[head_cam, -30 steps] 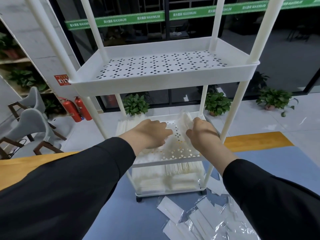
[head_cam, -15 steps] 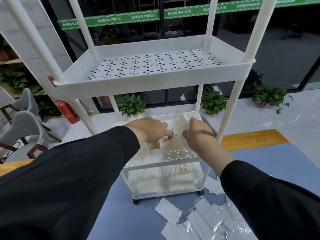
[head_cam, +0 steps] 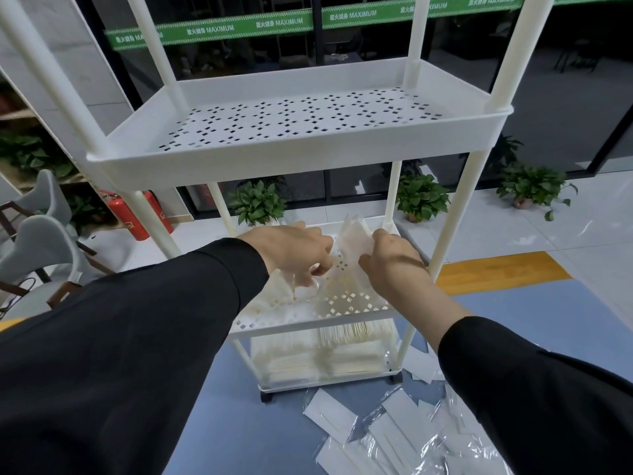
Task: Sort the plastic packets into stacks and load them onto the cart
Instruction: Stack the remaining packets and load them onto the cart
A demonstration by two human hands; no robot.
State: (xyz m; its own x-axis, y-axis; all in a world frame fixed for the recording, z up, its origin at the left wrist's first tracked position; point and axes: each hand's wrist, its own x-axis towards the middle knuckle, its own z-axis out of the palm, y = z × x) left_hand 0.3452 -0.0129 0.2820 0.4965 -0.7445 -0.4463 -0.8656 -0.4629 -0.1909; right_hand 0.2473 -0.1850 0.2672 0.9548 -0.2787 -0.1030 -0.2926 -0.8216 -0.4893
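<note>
A white three-tier cart point(head_cam: 301, 159) stands in front of me. Both hands reach into its middle shelf point(head_cam: 342, 299). My right hand point(head_cam: 394, 265) grips a stack of plastic packets point(head_cam: 352, 238) that stands tilted on edge at the shelf's right side. My left hand point(head_cam: 298, 255) has its fingers curled down on another pile of packets point(head_cam: 284, 293) on the shelf's left side. The bottom shelf holds two stacks of packets point(head_cam: 342, 358). Loose packets point(head_cam: 387, 433) lie scattered on the blue floor at the lower right.
The cart's top shelf point(head_cam: 472, 132) holds nothing and overhangs my arms. Its posts point(head_cam: 459, 214) flank my hands. Potted plants point(head_cam: 421, 197) and a glass wall stand behind. Grey chairs point(head_cam: 37, 241) and red fire extinguishers point(head_cam: 130, 214) are at the left.
My view has shifted a little closer and to the right. My left hand's fingers have curled further down onto the left pile. My right hand keeps its hold on the tilted stack.
</note>
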